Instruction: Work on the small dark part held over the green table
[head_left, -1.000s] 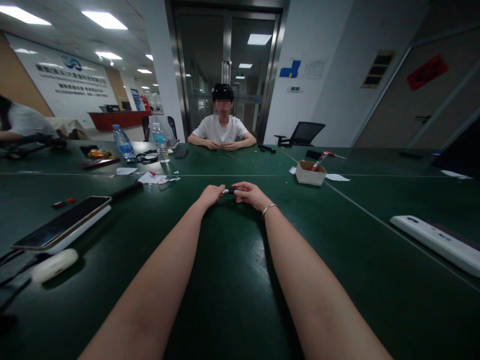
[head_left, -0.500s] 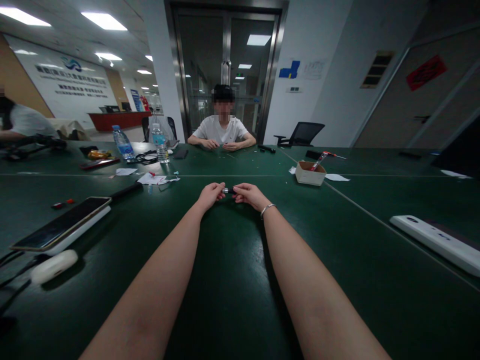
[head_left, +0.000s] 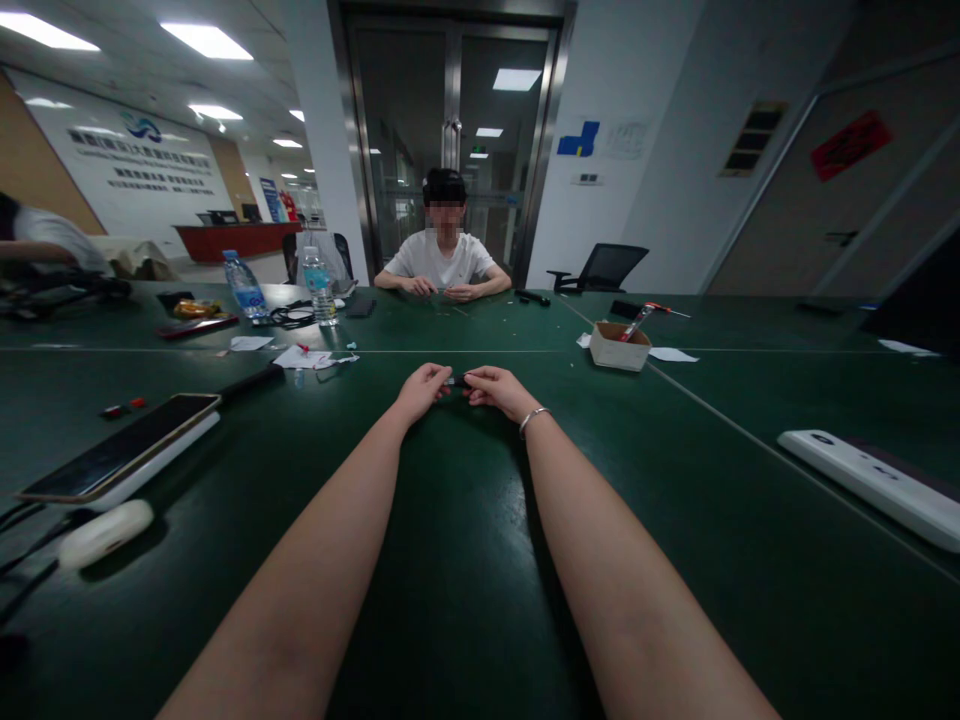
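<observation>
My left hand [head_left: 424, 392] and my right hand [head_left: 496, 390] meet over the middle of the green table [head_left: 465, 560], each closed in a pinch. Between their fingertips is a small black and silver piece [head_left: 458, 381], too small to tell its kind. Its paler end lies at the left fingers and the black end at the right ones. Fingers cover both ends, so I cannot tell whether it is one part or two joined. A silver bracelet [head_left: 534, 420] circles my right wrist.
A small open box [head_left: 619, 352] holds a tool or packet. To the left are a phone [head_left: 124, 450], a white rounded device [head_left: 105, 535], paper scraps [head_left: 302, 359] and two water bottles [head_left: 320, 288]. A white device [head_left: 870, 480] lies right. Across sits a person [head_left: 446, 262].
My hands stay in nearly the same place, with the right fingers a touch closer to the left. Less of the shiny silver part shows between them now.
</observation>
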